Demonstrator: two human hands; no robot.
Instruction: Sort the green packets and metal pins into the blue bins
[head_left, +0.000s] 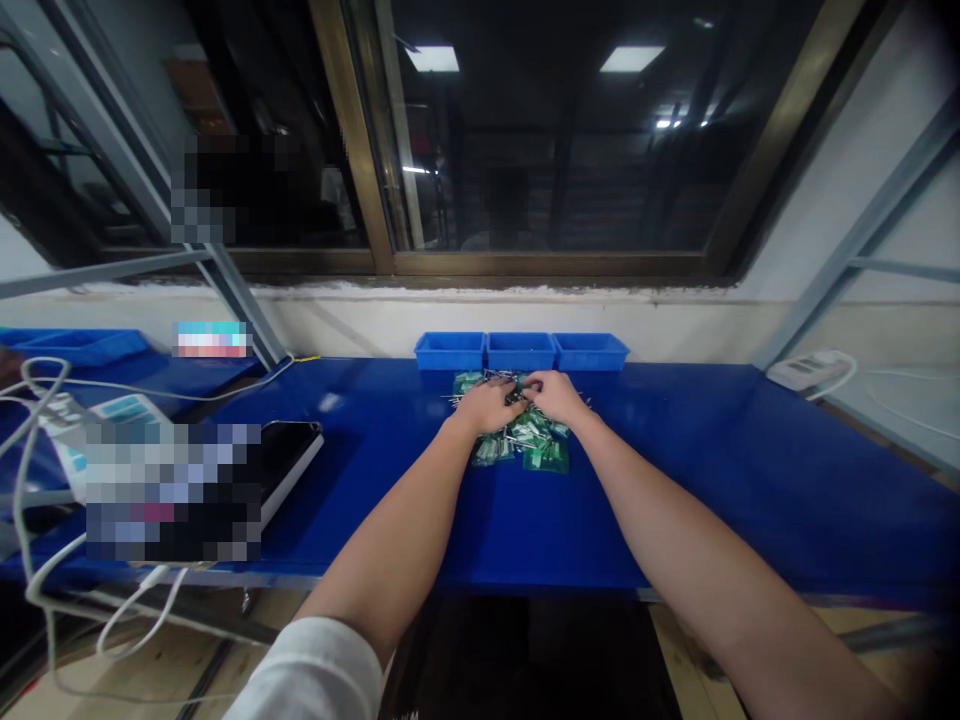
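Observation:
A heap of small green circuit boards with thin metal pins lies on the blue table, just in front of three blue bins. My left hand rests on the heap's left side, fingers curled down into the boards. My right hand lies on the heap's right side, fingers bent and touching the left hand's fingertips. What the fingers pinch, if anything, is hidden under them.
Three shallow blue bins stand in a row against the wall behind the heap. A black-and-white flat device lies at the left, with white cables around it. A white power strip sits at far right.

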